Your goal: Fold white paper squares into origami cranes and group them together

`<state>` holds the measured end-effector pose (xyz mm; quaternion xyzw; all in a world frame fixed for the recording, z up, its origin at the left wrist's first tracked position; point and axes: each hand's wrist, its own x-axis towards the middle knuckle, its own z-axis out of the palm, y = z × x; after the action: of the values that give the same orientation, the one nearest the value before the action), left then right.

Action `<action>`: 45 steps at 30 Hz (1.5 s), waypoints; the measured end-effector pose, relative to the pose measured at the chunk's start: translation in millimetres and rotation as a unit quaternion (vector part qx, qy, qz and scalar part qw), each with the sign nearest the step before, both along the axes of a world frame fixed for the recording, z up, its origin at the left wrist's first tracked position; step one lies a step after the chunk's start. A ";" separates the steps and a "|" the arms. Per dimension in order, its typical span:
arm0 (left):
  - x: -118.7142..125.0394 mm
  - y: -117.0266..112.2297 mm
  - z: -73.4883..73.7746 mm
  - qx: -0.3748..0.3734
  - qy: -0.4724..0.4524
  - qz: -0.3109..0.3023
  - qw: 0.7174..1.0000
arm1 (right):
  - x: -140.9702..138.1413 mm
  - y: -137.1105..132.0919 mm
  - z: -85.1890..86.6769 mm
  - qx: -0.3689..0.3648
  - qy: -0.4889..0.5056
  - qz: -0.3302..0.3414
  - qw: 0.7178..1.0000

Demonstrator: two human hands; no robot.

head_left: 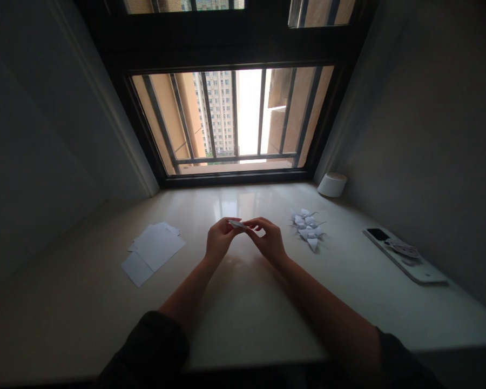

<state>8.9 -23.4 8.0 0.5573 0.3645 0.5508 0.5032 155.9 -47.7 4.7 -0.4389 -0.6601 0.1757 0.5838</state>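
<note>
My left hand [220, 237] and my right hand [269, 237] meet above the middle of a pale stone sill [243, 302]. Both pinch a small folded piece of white paper [237, 223] between their fingertips, held a little above the surface. A loose stack of white paper sheets [154, 251] lies to the left of my left hand. To the right of my right hand sits a small heap of folded white paper figures [309, 227].
A barred window [235, 119] fills the back, with tall buildings outside. A white round container [332, 184] stands at the back right corner. A flat white tray with a dark phone [403, 254] lies along the right wall. Dark walls close in both sides.
</note>
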 end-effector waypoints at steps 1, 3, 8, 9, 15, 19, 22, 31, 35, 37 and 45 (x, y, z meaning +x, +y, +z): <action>-0.1 -0.4 0.3 -0.002 0.006 0.006 1.000 | -0.3 0.2 -0.1 -0.001 0.001 0.002 1.000; -0.6 -1.2 0.3 0.001 0.022 0.018 1.000 | -1.0 2.2 -2.2 -0.011 0.010 0.006 1.000; -3.1 -2.9 -0.9 0.030 0.079 0.042 0.996 | -2.2 13.0 -14.0 -0.100 0.088 0.045 0.990; -3.7 -3.1 -1.0 0.034 0.088 0.044 0.995 | -2.4 14.9 -16.0 -0.119 0.107 0.064 0.985; -6.8 -2.5 0.0 0.042 0.115 0.055 0.991 | -4.2 17.0 -16.3 -0.186 0.227 0.161 0.942; -6.0 -2.4 -0.3 0.053 0.123 0.037 0.990 | -4.3 16.1 -14.0 -0.205 0.261 0.185 0.925; -3.6 -2.9 -1.4 0.050 0.119 0.029 0.991 | -3.2 17.3 -16.1 -0.220 0.281 0.191 0.914; -0.7 -4.7 -3.6 0.044 0.184 0.101 0.977 | -5.4 17.5 -21.0 -0.270 0.326 0.234 0.875; -0.7 -10.3 0.9 0.075 0.209 0.125 0.967 | -6.8 15.6 -18.1 -0.274 0.332 0.224 0.874; -0.4 -13.0 3.0 0.086 0.222 0.131 0.962 | -6.7 15.6 -17.4 -0.271 0.334 0.222 0.875; 3.1 -8.5 0.9 0.001 0.087 0.083 0.993 | -3.9 16.8 -15.8 -0.240 0.302 0.185 0.904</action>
<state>12.0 -31.9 9.0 0.5711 0.4513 0.5408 0.4215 152.0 -31.0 -11.1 -0.3615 -0.4594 0.5581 0.5889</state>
